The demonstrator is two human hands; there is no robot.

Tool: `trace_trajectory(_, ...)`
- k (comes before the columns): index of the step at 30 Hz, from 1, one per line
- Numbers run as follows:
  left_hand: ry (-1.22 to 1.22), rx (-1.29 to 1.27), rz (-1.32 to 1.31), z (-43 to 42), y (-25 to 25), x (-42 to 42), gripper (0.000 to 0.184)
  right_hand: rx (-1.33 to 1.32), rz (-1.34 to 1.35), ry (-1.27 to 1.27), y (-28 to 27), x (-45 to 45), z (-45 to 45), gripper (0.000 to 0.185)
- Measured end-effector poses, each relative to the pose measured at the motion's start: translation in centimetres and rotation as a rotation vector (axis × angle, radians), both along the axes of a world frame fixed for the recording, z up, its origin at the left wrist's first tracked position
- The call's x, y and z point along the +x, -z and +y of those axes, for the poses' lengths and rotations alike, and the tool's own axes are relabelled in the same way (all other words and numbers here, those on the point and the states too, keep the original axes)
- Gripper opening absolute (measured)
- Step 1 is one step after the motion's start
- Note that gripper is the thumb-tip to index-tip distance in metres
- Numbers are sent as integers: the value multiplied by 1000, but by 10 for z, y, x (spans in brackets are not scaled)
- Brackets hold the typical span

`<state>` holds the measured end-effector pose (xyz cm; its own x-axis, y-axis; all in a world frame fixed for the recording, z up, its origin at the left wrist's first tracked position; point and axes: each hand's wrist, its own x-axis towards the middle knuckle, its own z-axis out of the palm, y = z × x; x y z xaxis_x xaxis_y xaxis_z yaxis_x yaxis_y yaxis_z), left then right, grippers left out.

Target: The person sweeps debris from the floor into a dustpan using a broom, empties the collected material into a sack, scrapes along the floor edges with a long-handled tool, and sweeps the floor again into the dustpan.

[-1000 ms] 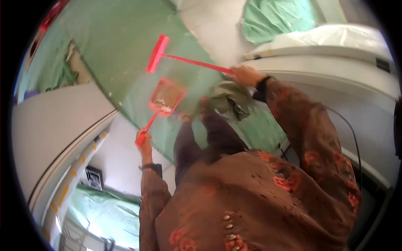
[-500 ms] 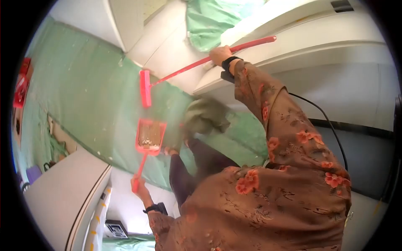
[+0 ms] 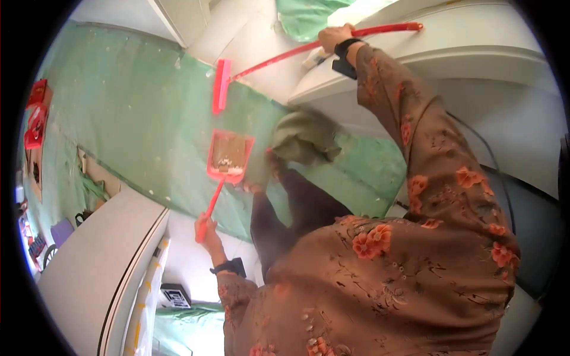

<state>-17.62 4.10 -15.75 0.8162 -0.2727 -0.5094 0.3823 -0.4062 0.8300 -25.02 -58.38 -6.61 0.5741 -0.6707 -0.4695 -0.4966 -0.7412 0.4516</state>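
Green plastic sheeting covers most of the floor in my view, wrinkled and dotted with pale specks. White flooring shows past its far edge. On the right, a white ledge runs along the room above a grey panel; on the left I see a white cabinet, with yellow tape close beside it.

I have the left hand with fingers clamped around the handle of the red dustpan. The pan is over the sheeting, in front of the feet, and carries pale crumbs. I have the right hand with fingers wrapped around the handle of the red broom; its head is over the sheeting, just beyond the pan and apart from it.

Limits of view: I cannot tell whether the broom or the pan touches the sheeting. The grey-green cloth near the feet is blurred, and its support is unclear. Red items at the far left are too small to identify. A dark cable passes partly behind the right sleeve. Dark corners cut off the room's edges.
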Motion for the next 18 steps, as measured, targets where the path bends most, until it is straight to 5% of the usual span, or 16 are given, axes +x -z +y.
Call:
trace_trajectory(6, 53, 1, -29, -29, -33, 3, 12, 13, -183, -117, -1, 4, 11, 25)
trace_trajectory(7, 53, 14, -30, -28, -38, 4, 12, -21, -382, -415, 13, -3, 8, 17)
trace_trajectory(8, 55, 14, -24, -29, -40, 5, 12, -62, -555, -379, 7, 2, 31, 14)
trace_trajectory(10, 59, 21, -24, -32, -50, 9, 12, 355, -584, -103, 4, -3, 64, 22)
trace_trajectory(12, 109, 7, -36, -33, -74, 13, 12, 519, -836, -142, 54, -39, 110, 23)
trace_trajectory(13, 122, 21, -58, -36, -89, 15, 11, 668, -718, -316, 95, -64, 126, 24)
trace_trajectory(16, 193, 21, -72, -33, -129, 19, 11, 895, -412, 71, 107, -105, 227, 23)
trace_trajectory(18, 244, 2, -85, -28, -156, 22, 11, 980, -569, 197, 137, -138, 286, 29)
